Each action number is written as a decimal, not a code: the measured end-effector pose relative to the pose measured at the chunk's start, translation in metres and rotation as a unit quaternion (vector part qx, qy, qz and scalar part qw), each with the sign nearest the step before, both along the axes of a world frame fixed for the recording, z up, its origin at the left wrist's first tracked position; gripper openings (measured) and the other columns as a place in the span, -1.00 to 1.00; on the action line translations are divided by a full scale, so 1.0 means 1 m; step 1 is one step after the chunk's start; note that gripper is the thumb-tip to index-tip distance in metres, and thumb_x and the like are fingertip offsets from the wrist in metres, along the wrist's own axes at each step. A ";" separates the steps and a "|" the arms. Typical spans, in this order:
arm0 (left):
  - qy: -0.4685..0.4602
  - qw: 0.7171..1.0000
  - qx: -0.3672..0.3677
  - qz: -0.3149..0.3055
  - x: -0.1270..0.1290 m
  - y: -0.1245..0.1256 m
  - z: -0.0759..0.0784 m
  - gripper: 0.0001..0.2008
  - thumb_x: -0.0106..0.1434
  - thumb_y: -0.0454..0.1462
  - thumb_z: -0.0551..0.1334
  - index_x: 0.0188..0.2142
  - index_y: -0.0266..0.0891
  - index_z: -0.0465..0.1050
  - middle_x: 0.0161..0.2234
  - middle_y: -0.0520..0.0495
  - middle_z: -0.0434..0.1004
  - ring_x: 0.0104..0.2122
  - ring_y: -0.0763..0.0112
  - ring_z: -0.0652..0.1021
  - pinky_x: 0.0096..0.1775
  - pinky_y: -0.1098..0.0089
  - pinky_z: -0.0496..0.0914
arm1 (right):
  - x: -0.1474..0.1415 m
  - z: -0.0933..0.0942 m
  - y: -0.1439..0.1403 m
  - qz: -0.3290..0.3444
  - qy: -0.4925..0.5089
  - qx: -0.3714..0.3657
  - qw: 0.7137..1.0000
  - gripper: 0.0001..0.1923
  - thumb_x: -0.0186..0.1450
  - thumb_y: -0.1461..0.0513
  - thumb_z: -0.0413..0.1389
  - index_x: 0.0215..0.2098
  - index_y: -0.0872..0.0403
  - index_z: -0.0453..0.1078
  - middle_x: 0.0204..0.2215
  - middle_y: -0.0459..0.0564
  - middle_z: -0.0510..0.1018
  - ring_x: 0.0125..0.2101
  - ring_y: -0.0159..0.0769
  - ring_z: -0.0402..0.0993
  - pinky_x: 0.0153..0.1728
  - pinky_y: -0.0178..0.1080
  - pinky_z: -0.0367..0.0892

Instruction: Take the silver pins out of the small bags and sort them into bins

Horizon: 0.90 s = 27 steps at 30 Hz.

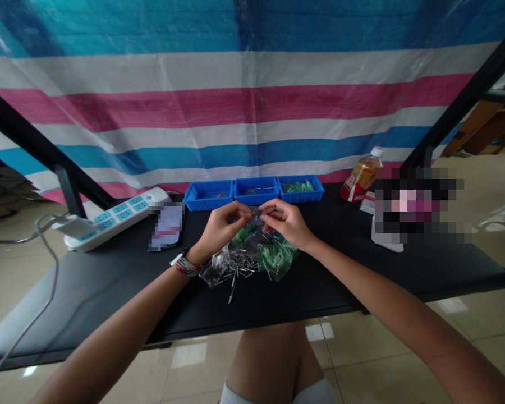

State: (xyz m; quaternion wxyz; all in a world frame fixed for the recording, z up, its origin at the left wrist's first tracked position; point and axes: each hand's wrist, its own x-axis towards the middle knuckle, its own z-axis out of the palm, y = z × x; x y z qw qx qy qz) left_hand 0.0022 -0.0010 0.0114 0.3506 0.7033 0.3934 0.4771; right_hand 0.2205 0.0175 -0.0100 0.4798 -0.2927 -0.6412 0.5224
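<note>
As is seen in the head view, some clear plastic (pixel 256 215) is pinched btw. fingertips of L hand (pixel 224 225) and R hand (pixel 288 221), approx. equally near; its long axis cannot be told. Just beyond, the middle blue tray (pixel 252 200) is placed, its front wall being raised in btw. On the wearer's side, metal pins (pixel 239 264) are heaped, w/ green pieces (pixel 276 259) bagged to R. Farther out, a phone (pixel 167 225) is laid L, a bottle (pixel 359 178) is stood R.
</note>
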 end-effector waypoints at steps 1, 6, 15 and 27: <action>-0.019 1.000 0.000 0.025 -0.003 0.003 0.002 -0.73 0.34 -0.07 0.42 -0.24 -0.24 0.57 -0.41 -0.05 0.63 -0.43 0.38 0.60 -0.31 0.38 0.49 | 0.001 0.001 0.000 -0.002 0.001 -0.007 1.000 -0.73 0.32 0.13 0.33 -0.05 0.00 0.47 -0.29 -0.07 0.58 -0.45 -0.33 0.57 -0.43 -0.25 0.55; -0.102 0.972 -0.049 0.205 -0.033 0.023 0.011 -0.61 0.33 0.01 0.37 -0.09 -0.25 0.56 -0.24 -0.17 0.72 -0.46 0.36 0.65 -0.40 0.37 0.50 | 0.004 0.001 0.002 -0.017 0.003 -0.010 1.000 -0.71 0.33 0.13 0.28 -0.02 0.01 0.46 -0.29 -0.07 0.59 -0.45 -0.36 0.57 -0.44 -0.29 0.53; 0.150 0.953 0.073 0.255 -0.042 0.037 0.017 -0.70 0.34 -0.16 0.21 -0.14 -0.22 0.70 -0.26 -0.21 0.73 -0.28 0.08 0.68 -0.16 0.11 0.53 | 0.003 -0.003 0.004 -0.040 -0.010 -0.001 0.999 -0.81 0.30 0.16 0.24 -0.13 0.04 0.50 -0.38 -0.09 0.59 -0.49 -0.35 0.54 -0.47 -0.29 0.44; 0.582 0.788 -0.006 0.201 0.047 0.131 0.039 -0.39 0.30 0.08 0.36 0.05 -0.42 0.68 0.04 -0.54 0.67 0.16 -0.30 0.58 0.21 -0.03 0.35 | 0.004 -0.007 0.005 -0.058 -0.091 0.075 0.991 -0.89 0.26 0.26 0.17 -0.27 0.06 0.54 -0.40 -0.05 0.62 -0.42 -0.29 0.55 -0.39 -0.26 0.41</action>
